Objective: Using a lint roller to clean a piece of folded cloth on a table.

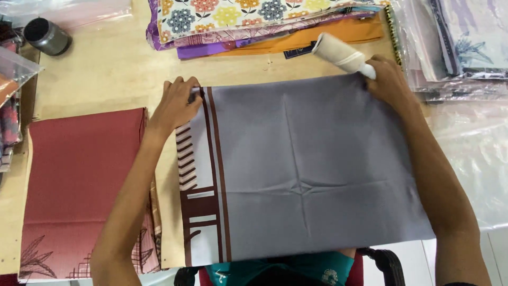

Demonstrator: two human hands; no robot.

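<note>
A grey folded cloth (307, 159) with dark brown stripes along its left side lies flat on the wooden table (111, 69). My left hand (177, 103) presses down on the cloth's far left corner, fingers curled on the edge. At the far right corner, my right hand (389, 82) rests on the cloth and grips the white handle of a lint roller (338, 53), whose beige roll points up and left, above the cloth's far edge.
A dark red folded cloth (79, 180) lies at the left. A stack of flowered, purple and orange fabrics (254, 24) sits at the back. Clear plastic bags with fabrics (460, 47) lie at the right. A small dark cylinder (46, 36) stands at the back left.
</note>
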